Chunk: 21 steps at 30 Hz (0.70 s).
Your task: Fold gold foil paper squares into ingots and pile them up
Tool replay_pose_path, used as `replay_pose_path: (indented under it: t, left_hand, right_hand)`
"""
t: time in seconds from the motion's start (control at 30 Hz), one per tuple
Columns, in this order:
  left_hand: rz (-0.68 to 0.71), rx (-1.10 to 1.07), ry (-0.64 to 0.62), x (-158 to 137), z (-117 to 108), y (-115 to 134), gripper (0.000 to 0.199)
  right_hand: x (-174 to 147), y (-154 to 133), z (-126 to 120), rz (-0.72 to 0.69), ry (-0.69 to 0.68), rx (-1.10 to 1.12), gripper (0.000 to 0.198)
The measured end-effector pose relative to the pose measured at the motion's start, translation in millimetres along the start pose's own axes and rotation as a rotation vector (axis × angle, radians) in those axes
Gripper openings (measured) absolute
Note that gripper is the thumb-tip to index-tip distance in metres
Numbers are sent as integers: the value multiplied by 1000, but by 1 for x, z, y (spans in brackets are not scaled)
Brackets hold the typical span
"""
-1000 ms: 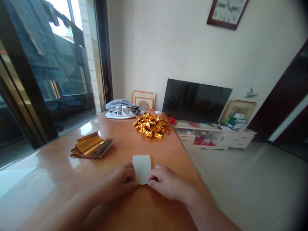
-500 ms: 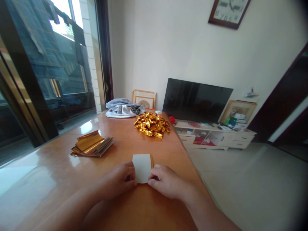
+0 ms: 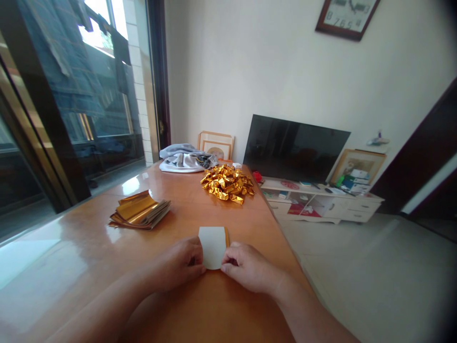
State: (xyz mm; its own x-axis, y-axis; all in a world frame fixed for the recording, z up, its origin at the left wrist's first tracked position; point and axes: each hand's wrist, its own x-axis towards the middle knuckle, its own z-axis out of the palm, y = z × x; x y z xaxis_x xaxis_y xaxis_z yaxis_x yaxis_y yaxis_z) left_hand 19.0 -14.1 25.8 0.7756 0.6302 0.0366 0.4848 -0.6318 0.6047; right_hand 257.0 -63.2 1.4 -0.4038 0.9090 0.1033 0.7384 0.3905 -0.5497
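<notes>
In the head view, the thing I have in hand lies at the lower centre of the frame: a small, near-rectangular paper sheet (image 3: 213,247) with its pale grey-white face up and a narrow gold strip showing along its right edge; my left hand (image 3: 187,259) is curled at its lower left corner, gripping it between thumb and bent fingers; my right hand (image 3: 244,267) pinches the lower right corner the same way; the sheet's near edge bows slightly between my two thumbs, and beneath it is a glossy, orange-brown wooden table (image 3: 203,314).

Left of centre lies a loose stack of flat, gold-faced paper sheets (image 3: 139,209), well apart from my hands and, as I judge it, not yet worked; beyond my hands, at the centre of the frame, sits a heap of shiny, folded gold-foil pieces (image 3: 228,184), which I take for the done share; the piece I hold looks barely begun, mostly flat; I cannot count either lot; behind the heap, a bundle of pale grey cloth (image 3: 183,159) rests at the table's far end.
</notes>
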Motion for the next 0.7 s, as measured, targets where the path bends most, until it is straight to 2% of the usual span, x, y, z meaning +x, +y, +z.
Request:
replay_pose_path:
  t: [0.27,0.7]
  left_hand:
    - [-8,46,-5,-1,1,-8,8]
    - [-15,102,-5,-4,-1,-16,18]
  right_hand:
    - [1,0,0,-8,1,4,10]
    - [-1,1,-1,-17,8,6,10]
